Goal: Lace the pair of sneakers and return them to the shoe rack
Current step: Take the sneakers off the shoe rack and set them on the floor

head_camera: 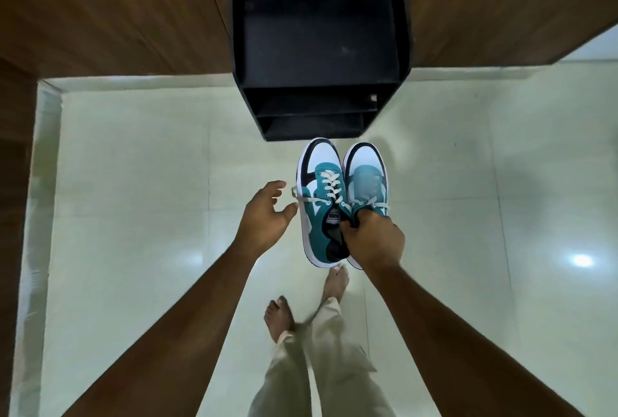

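Straight ahead of my hands stands the rack (321, 49), dark and open at the front, with its back against a wood wall (100, 8). I can see a top board and shelves below it, and they look bare from up here.

My right hand (373, 236) grips both sneakers (341, 199) at the heel ends, with its fingers curled into their openings. They hang in the air above the floor (133, 166), side by side and touching. Their toes point away from me, right at the rack, so their long way runs from my hand toward it. The toe tips sit just in front of the rack's bottom edge, as I see it.

My left hand (266, 216) is empty, with its fingers spread loose. It floats just beside the sneakers, on their left. One white lace end (302, 199) sticks out sideways from the left sneaker toward that hand. I cannot tell if they touch.

Both sneakers show laces, but the right one is blurry, so I cannot tell if it is done all the way.

I think the putting-back step is next. My right hand is the nearer one for that, since it carries the pair. The toes already face the rack, so I guess a push forward and down would do, with no turning. The loose lace could snag on the way in.
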